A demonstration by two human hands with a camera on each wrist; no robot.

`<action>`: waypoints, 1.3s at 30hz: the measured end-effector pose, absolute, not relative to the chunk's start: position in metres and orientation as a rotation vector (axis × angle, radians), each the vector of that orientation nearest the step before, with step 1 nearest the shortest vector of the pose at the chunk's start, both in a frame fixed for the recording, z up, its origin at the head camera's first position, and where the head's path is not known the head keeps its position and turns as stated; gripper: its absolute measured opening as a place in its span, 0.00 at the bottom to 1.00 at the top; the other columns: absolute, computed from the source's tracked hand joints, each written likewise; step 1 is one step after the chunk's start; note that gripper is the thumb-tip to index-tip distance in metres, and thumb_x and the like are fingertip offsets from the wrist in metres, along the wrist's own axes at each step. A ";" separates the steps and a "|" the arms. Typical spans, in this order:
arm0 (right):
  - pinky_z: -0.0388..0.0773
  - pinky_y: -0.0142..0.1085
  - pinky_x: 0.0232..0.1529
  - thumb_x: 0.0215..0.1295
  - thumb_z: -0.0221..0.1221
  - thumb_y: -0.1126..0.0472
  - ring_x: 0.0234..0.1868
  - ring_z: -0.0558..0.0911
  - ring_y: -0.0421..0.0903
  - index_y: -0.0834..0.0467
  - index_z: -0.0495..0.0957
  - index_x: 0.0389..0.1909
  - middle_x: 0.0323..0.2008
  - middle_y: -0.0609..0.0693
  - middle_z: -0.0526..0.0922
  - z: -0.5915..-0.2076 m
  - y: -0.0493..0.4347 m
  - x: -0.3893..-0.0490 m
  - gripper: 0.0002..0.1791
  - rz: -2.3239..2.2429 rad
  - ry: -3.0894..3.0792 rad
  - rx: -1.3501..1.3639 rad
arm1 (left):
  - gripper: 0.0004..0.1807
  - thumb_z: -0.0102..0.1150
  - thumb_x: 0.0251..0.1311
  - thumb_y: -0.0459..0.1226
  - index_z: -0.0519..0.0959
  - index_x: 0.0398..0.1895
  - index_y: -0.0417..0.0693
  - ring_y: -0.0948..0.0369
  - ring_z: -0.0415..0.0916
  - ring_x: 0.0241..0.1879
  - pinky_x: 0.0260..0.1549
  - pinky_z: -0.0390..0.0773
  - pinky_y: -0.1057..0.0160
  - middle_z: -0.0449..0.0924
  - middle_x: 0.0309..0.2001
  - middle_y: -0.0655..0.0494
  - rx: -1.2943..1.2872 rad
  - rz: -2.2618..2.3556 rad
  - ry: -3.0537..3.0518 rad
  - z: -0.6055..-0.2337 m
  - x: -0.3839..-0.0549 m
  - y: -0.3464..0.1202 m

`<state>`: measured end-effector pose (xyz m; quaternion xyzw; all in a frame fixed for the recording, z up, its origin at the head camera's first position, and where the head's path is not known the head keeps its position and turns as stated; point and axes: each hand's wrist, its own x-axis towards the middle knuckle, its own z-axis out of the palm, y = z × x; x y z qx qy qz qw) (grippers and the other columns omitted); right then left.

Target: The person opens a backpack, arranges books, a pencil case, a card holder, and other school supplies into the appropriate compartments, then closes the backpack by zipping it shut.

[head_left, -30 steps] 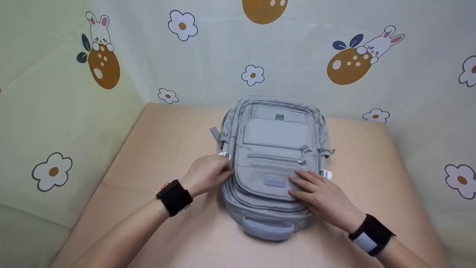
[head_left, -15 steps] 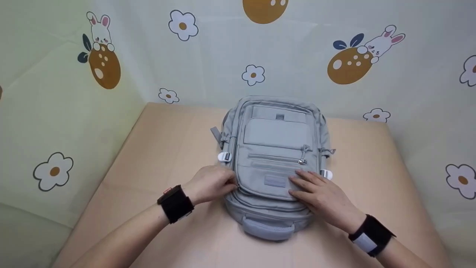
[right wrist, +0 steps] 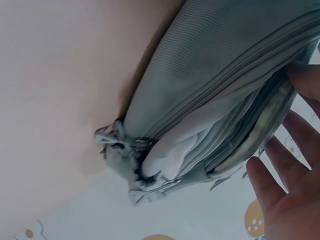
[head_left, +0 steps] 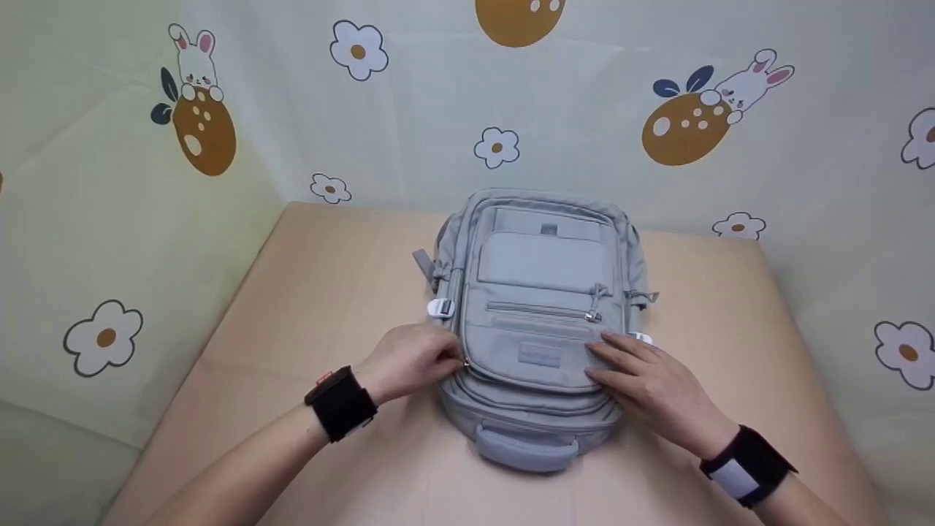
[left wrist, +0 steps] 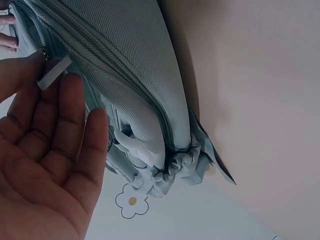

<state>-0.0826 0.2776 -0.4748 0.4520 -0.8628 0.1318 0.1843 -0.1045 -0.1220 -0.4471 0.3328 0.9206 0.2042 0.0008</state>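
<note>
A grey backpack [head_left: 544, 263] lies front up on the table, its padded carry handle [head_left: 526, 449] towards me. At the lower left of its front compartment, my left hand [head_left: 416, 358] pinches a zipper pull [left wrist: 55, 73] between thumb and fingers. My right hand [head_left: 654, 383] rests with its fingers spread on the front panel's lower right, beside a small label patch [head_left: 539, 356]. In the right wrist view, the compartment's edge [right wrist: 265, 115] gapes open along that side, near the thumb. Another zipper pull [head_left: 595, 307] hangs from the short pocket zipper.
Pale buckles [head_left: 440, 308] sit on both sides of the bag, and a strap end [head_left: 424, 264] sticks out at the left. Behind the tan tabletop [head_left: 329, 270] rises a patterned cloth [head_left: 424, 109] with flowers and rabbits.
My left hand has moved down along the bag's left edge towards me, uncovering the left buckle. My right hand has shifted slightly to the right on the panel.
</note>
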 end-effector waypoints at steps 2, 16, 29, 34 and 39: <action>0.70 0.50 0.64 0.60 0.66 0.61 0.67 0.74 0.59 0.53 0.86 0.55 0.67 0.53 0.77 -0.476 0.283 -0.084 0.20 0.396 -2.410 1.250 | 0.06 0.71 0.61 0.41 0.82 0.30 0.57 0.67 0.73 0.30 0.26 0.74 0.64 0.77 0.28 0.68 1.010 0.669 2.893 -0.448 -0.104 -0.123; 0.76 0.47 0.58 0.71 0.57 0.54 0.63 0.79 0.57 0.54 0.88 0.51 0.63 0.53 0.80 -0.487 0.294 -0.095 0.16 0.443 -2.298 1.187 | 0.07 0.70 0.60 0.40 0.81 0.28 0.56 0.68 0.71 0.25 0.23 0.73 0.64 0.75 0.24 0.69 0.912 0.697 2.848 -0.445 -0.100 -0.119; 0.76 0.47 0.59 0.58 0.68 0.61 0.62 0.79 0.59 0.53 0.88 0.51 0.63 0.54 0.81 -0.488 0.293 -0.095 0.18 0.454 -2.287 1.202 | 0.05 0.69 0.59 0.39 0.85 0.27 0.53 0.67 0.72 0.24 0.24 0.72 0.66 0.80 0.25 0.66 1.090 0.634 2.828 -0.445 -0.086 -0.080; 0.79 0.52 0.52 0.56 0.69 0.63 0.61 0.80 0.60 0.54 0.89 0.50 0.61 0.55 0.81 -0.489 0.291 -0.096 0.18 0.480 -2.256 1.205 | 0.07 0.67 0.60 0.40 0.83 0.24 0.53 0.67 0.70 0.21 0.22 0.72 0.66 0.77 0.21 0.66 1.162 0.550 2.843 -0.444 -0.082 -0.055; 0.78 0.50 0.54 0.73 0.58 0.54 0.61 0.80 0.60 0.54 0.89 0.49 0.61 0.56 0.81 -0.490 0.290 -0.096 0.14 0.486 -2.246 1.200 | 0.11 0.66 0.61 0.40 0.79 0.21 0.55 0.67 0.67 0.19 0.20 0.69 0.67 0.71 0.19 0.68 1.196 0.496 2.839 -0.443 -0.081 -0.040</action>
